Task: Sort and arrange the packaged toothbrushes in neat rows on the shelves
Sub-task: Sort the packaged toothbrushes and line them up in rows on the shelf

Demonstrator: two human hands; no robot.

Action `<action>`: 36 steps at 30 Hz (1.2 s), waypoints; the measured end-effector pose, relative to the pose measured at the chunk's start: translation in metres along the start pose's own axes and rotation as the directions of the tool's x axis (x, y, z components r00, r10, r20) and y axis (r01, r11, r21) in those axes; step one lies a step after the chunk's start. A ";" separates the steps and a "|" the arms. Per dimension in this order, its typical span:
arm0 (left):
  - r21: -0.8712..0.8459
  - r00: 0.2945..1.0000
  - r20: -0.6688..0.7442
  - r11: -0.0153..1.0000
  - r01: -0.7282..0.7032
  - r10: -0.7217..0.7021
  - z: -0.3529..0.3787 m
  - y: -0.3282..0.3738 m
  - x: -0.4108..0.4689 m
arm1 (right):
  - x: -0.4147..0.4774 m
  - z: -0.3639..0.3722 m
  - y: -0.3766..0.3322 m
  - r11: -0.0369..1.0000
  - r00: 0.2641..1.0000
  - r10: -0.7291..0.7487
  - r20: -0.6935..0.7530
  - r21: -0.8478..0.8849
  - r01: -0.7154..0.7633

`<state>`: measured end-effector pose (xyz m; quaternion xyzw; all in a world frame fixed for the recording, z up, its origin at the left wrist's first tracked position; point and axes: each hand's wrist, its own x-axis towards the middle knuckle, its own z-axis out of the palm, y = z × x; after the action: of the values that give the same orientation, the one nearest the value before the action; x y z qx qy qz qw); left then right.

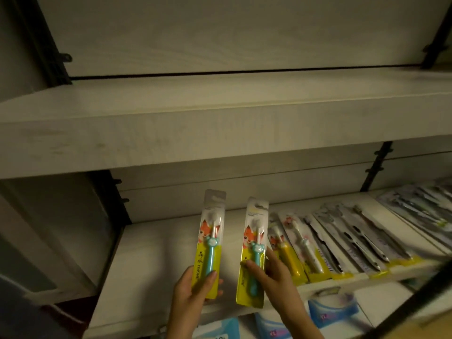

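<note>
A pale, wood-grain upper shelf (220, 133) spans the frame in dim light above a lower shelf (156, 253), whose right half carries a row of packaged toothbrushes (342, 241) lying flat side by side, heads toward the back wall. The nearest in the row have yellow and white handles; those further right are dark and blurred.

Over the bare left part of the lower shelf, a person holds up two matching packs, upright and side by side with a narrow gap between them. Each is a long clear blister on a card with a hang slot at the top, an orange cartoon fox in the middle and a yellow lower band, enclosing a teal-handled brush with white bristles.

The left pack (208, 243) sits in the left hand (190, 289), pinched near its bottom end: the thumb lies on the front over the handle, and the fingers curl behind the card. The right pack (253, 253) is gripped low by the right hand (274, 275), thumb pressed across the front, index finger stretched up along the right edge, the other fingers hidden behind.
</note>
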<state>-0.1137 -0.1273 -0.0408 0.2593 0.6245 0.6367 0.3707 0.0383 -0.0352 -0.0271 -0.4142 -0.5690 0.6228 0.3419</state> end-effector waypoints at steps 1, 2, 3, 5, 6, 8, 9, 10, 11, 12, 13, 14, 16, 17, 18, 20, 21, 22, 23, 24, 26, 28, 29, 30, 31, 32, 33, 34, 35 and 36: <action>0.007 1.000 -0.006 1.000 -0.010 0.010 0.010 0.002 -0.002 | 0.000 -0.009 0.001 1.000 1.000 0.004 -0.002 0.005 -0.004; 0.010 1.000 -0.015 1.000 -0.019 0.019 0.019 0.004 -0.003 | 0.001 -0.019 0.000 1.000 1.000 0.005 0.002 0.007 -0.005; 0.012 0.999 -0.028 1.000 -0.025 0.025 0.030 0.004 -0.005 | 0.002 -0.030 0.001 1.000 1.000 0.005 0.010 0.002 -0.005; -0.008 0.998 -0.058 0.999 -0.032 0.032 0.058 0.002 -0.011 | 0.004 -0.057 0.002 1.000 0.999 0.012 0.039 -0.006 -0.012; -0.017 0.997 -0.076 1.000 -0.026 0.025 0.073 0.000 -0.014 | 0.005 -0.073 0.000 1.000 0.998 0.016 0.056 -0.017 -0.015; -0.041 0.996 -0.084 0.999 -0.008 0.005 0.108 -0.004 -0.023 | 0.009 -0.110 -0.003 0.999 0.995 0.023 0.098 -0.050 -0.018; -0.066 0.996 -0.093 0.998 -0.005 -0.002 0.126 -0.006 -0.027 | 0.013 -0.129 -0.006 0.998 0.993 0.029 0.117 -0.060 -0.022; -0.086 0.993 -0.115 0.996 0.005 -0.015 0.143 -0.007 -0.032 | 0.015 -0.147 -0.008 0.998 0.991 0.034 0.127 -0.062 -0.026; -0.110 0.991 -0.130 0.994 0.006 -0.020 0.157 -0.009 -0.036 | 0.017 -0.162 -0.009 0.997 0.992 0.034 0.124 -0.070 -0.025; -0.119 0.990 -0.140 0.993 0.011 -0.028 0.168 -0.011 -0.039 | 0.019 -0.175 -0.010 0.997 0.992 0.027 0.120 -0.080 -0.017; -0.125 0.988 -0.150 0.992 0.010 -0.029 0.178 -0.012 -0.042 | 0.020 -0.186 -0.009 0.995 0.992 0.029 0.121 -0.101 -0.016; -0.121 0.986 -0.162 0.993 0.015 -0.034 0.186 -0.011 -0.046 | 0.021 -0.195 -0.008 0.992 0.990 0.044 0.137 -0.123 -0.027; -0.089 0.980 -0.196 0.996 0.011 -0.028 0.196 -0.011 -0.050 | 0.024 -0.207 -0.003 0.977 0.977 0.116 0.179 -0.200 -0.079; -0.072 0.976 -0.216 0.997 0.007 -0.022 0.199 -0.012 -0.050 | 0.028 -0.212 0.002 0.966 0.974 0.142 0.179 -0.241 -0.096; -0.062 0.974 -0.227 0.998 0.010 -0.024 0.202 -0.012 -0.051 | 0.035 -0.216 0.005 0.955 0.976 0.153 0.157 -0.277 -0.106; -0.074 0.969 -0.240 0.996 0.044 -0.060 0.205 -0.012 -0.050 | 0.053 -0.218 0.010 0.935 0.988 0.133 0.075 -0.339 -0.100; -0.083 0.967 -0.243 0.995 0.055 -0.074 0.207 -0.011 -0.048 | 0.063 -0.216 0.008 0.927 0.992 0.118 0.041 -0.363 -0.095; -0.088 0.968 -0.240 0.994 0.060 -0.080 0.207 -0.012 -0.046 | 0.072 -0.213 0.006 0.915 0.994 0.106 0.014 -0.393 -0.092; -0.086 0.969 -0.232 0.994 0.065 -0.084 0.209 -0.011 -0.044 | 0.080 -0.210 0.004 0.896 0.995 0.098 -0.001 -0.436 -0.089; -0.074 0.970 -0.227 0.994 0.076 -0.091 0.212 -0.010 -0.044 | 0.086 -0.209 0.003 0.865 0.996 0.090 -0.004 -0.495 -0.080; -0.061 0.971 -0.225 0.996 0.070 -0.082 0.218 -0.009 -0.043 | 0.094 -0.208 0.003 0.783 0.997 0.078 0.024 -0.621 -0.046; -0.075 0.968 -0.232 0.994 0.078 -0.093 0.223 -0.012 -0.041 | 0.093 -0.210 0.006 0.722 0.995 0.081 0.065 -0.691 -0.013; -0.081 0.966 -0.237 0.993 0.082 -0.100 0.225 -0.014 -0.040 | 0.092 -0.211 0.008 0.690 0.996 0.058 0.074 -0.723 0.013; -0.082 0.967 -0.233 0.993 0.085 -0.102 0.228 -0.016 -0.040 | 0.090 -0.212 0.009 0.657 0.997 0.010 0.075 -0.752 0.050; -0.079 0.968 -0.228 0.993 0.093 -0.109 0.230 -0.019 -0.039 | 0.087 -0.214 0.008 0.647 0.996 -0.051 0.068 -0.758 0.085; -0.078 0.967 -0.225 0.992 0.102 -0.117 0.233 -0.021 -0.039 | 0.082 -0.215 0.006 0.687 0.993 -0.104 0.058 -0.717 0.114; -0.076 0.968 -0.219 0.991 0.109 -0.124 0.237 -0.022 -0.039 | 0.075 -0.215 0.000 0.767 0.992 -0.116 0.058 -0.629 0.127; -0.066 0.971 -0.203 0.992 0.112 -0.123 0.241 -0.021 -0.040 | 0.067 -0.214 -0.005 0.856 0.992 -0.096 0.081 -0.501 0.124; -0.062 0.977 -0.177 0.992 0.107 -0.116 0.247 -0.020 -0.041 | 0.057 -0.212 -0.012 0.930 0.991 -0.052 0.127 -0.355 0.094; -0.061 0.984 -0.144 0.993 0.101 -0.109 0.254 -0.018 -0.041 | 0.048 -0.209 -0.018 0.971 0.984 -0.011 0.176 -0.233 0.052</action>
<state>0.1146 -0.0081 -0.0311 0.1682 0.6456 0.6503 0.3632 0.2063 0.0993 -0.0175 -0.3872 -0.6733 0.5785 0.2490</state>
